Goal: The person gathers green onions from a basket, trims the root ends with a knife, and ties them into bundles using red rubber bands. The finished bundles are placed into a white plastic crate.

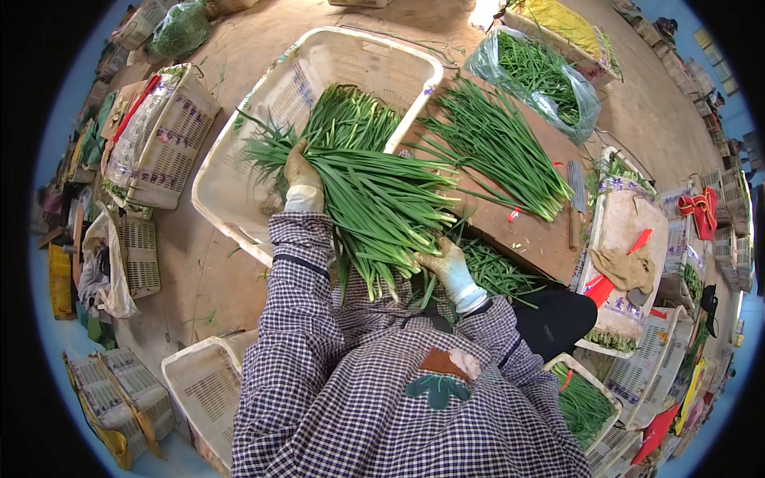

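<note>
My left hand (303,173), in a soiled work glove, grips a loose bunch of garlic chives (370,191) near its leafy end, above the near rim of a white plastic crate (206,173). At the pale stem ends of that bunch is my right hand (445,260), gloved too, its fingers touching the lowest stems; whether they close on any is unclear. Inside the crate lie more chives (352,119). To the right, a pile of chives (502,143) rests on a brown board (544,245) beside a knife (575,197) with a wooden handle. Loose leaves (490,269) lie under the board's near edge.
A clear plastic bag of greens (538,77) stands beyond the board. Right of it, a covered crate (633,257) carries a tan cloth (624,269) and red ties. Another filled crate (161,143) stands at left, a white crate (203,382) at lower left, and a chive-filled crate (583,400) at lower right.
</note>
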A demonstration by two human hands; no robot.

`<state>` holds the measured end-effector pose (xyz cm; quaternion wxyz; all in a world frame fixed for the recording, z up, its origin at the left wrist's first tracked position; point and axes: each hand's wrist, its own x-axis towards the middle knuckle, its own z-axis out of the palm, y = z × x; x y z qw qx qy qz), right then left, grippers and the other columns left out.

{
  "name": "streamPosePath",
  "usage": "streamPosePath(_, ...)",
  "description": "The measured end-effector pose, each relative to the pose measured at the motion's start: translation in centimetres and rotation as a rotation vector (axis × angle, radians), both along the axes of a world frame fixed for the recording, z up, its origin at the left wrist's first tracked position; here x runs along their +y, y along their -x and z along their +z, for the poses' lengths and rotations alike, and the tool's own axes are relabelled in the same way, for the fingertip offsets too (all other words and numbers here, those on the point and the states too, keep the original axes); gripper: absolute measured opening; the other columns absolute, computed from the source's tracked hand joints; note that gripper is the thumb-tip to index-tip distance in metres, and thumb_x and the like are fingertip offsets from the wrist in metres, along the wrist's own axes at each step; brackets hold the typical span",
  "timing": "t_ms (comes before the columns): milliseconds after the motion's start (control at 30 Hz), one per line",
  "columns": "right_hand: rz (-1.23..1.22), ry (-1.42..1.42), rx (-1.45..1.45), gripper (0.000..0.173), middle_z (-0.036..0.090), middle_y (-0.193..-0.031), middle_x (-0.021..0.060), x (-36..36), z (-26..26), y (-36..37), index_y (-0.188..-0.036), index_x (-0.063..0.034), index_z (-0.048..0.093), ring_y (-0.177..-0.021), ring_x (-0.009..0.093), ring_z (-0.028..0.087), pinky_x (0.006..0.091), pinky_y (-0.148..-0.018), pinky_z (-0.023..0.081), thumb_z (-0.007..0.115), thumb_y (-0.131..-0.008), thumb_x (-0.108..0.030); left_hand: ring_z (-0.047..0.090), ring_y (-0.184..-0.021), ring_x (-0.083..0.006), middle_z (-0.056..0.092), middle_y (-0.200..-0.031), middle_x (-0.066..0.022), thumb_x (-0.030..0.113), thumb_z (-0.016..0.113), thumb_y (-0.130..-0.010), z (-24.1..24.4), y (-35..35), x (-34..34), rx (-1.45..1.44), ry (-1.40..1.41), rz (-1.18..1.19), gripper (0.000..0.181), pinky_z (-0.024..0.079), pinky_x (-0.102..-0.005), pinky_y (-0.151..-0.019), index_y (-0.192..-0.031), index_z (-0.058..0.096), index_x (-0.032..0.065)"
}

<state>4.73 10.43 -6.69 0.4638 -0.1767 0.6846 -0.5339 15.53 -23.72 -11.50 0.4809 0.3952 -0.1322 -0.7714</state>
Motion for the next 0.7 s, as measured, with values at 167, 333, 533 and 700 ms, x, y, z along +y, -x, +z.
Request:
streamPosePath(167, 0.036, 0.104, 0.074, 0.015, 0.048, -0.058, -0.0049, 4.7, 2.2, 4.0, -0.09, -0.0009, 0.064, -0.05, 0.004, 0.039, 0.0206, -0.046, 0.03, 0.058, -0.084, -0.014, 0.06, -0.077, -0.0277, 0.062, -0.092, -0.0142, 0.014, 0.061, -0.077, 1.7, 0.1, -0.8, -0.047, -0.041, 0.107, 0.028, 0.051, -0.0361, -0.076, -0.097, 0.059, -0.0065)
streamPosePath(333, -0.077, 0.235, -0.159, 0.041, 0.066, -0.088, 0.0106, 5.0, 3.4, 5.3, -0.116, 0.0074, 0.052, -0.049, 0.005, 0.046, 0.0172, -0.04, 0.033, 0.057, -0.089, -0.023, 0.062, -0.079, -0.028, 0.063, -0.098, -0.0169, 0.02, 0.055, -0.082, 2.7, -0.7, 1.5, -0.215, -0.058, 0.161, 0.035, 0.052, -0.0374, -0.076, -0.102, 0.059, -0.0086)
streamPosePath(533, 0.437, 0.091, -0.076, 0.035, 0.065, -0.096, 0.0075, -0.9, 2.4, 1.9, -0.115, 0.0015, 0.057, -0.075, 0.012, 0.059, 0.024, -0.067, 0.048, 0.064, -0.085, -0.017, 0.062, -0.079, -0.0291, 0.063, -0.094, -0.0163, 0.019, 0.055, -0.082, 8.4, 1.6, 4.4, -0.203, -0.027, 0.118, 0.031, 0.053, -0.0388, -0.075, -0.098, 0.059, -0.0063)
streamPosePath(700, 0.342, -0.075, 0.11, 0.024, 0.063, -0.077, -0.0007, -0.2, 4.8, 3.8, -0.104, 0.0002, 0.064, -0.055, 0.003, 0.051, 0.0177, -0.049, 0.043, 0.062, -0.087, -0.017, 0.062, -0.074, -0.0303, 0.063, -0.089, -0.0145, 0.015, 0.057, -0.081, 3.5, 1.4, 1.3, 0.028, -0.044, 0.057, 0.024, 0.053, -0.0398, -0.073, -0.093, 0.06, -0.0049)
